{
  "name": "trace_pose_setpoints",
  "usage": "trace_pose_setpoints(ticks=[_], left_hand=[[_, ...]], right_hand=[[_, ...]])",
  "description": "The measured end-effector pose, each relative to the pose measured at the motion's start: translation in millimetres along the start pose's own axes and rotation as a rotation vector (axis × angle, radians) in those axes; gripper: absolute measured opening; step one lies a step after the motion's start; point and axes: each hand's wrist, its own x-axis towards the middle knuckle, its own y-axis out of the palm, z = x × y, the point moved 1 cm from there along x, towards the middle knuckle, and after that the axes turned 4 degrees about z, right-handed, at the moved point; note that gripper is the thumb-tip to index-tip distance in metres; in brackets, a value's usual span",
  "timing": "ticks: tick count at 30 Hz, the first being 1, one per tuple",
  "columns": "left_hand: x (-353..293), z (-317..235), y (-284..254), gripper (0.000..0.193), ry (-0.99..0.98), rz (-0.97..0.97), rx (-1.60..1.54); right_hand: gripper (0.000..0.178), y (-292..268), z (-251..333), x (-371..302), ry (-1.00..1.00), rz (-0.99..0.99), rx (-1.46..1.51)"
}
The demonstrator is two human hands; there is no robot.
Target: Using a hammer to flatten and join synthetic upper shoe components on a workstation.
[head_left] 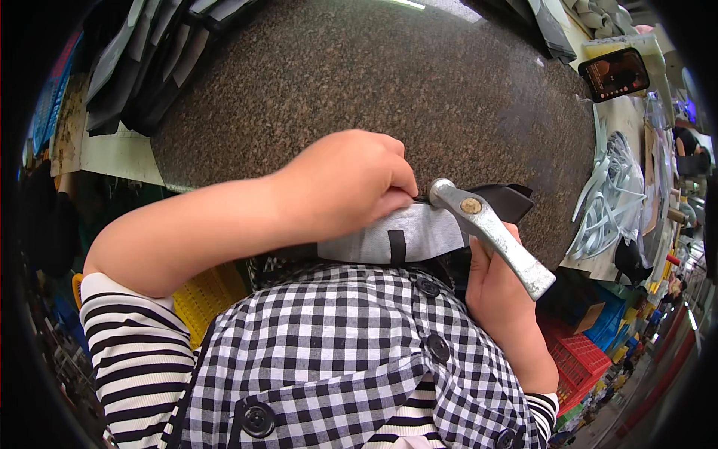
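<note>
My right hand (502,280) is closed around a hammer, and its metal head (490,227) slants over the fingers. Most of the handle is hidden under the head and hand. My left hand (351,179) is closed, thumb and fingers pinching the upper edge of a flexible grey piece (430,233) with a short black strip (397,246) on it. That piece lies along the near table edge, against my checked apron. A black folded end (510,200) sticks out behind the hammer head; I cannot tell whether it belongs to the same piece.
The speckled stone tabletop (336,97) spreads in front. Stacked dark flat pieces (149,63) stand at far left. On the right are a phone (613,75) and a heap of pale strips (609,198). A red crate (580,367) and yellow crate (209,299) sit below.
</note>
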Motion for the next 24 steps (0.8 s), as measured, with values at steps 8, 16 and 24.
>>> trace_pose_setpoints(ticks=[8, 16, 24], left_hand=[[-6.5, -10.5, 1.8, 0.021, 0.325, 0.052, 0.348], [-11.0, -9.9, 0.5, 0.019, 0.205, 0.074, 0.262], [-21.3, -5.8, -11.7, 0.012, -0.199, 0.064, 0.02]], right_hand=[[0.014, -4.7, 3.2, 2.0, -0.022, -0.004, 0.049], [0.01, -8.6, 5.0, 13.0, -0.05, 0.035, 0.084], [0.009, -8.8, 15.6, 16.4, -0.037, 0.165, -0.004]])
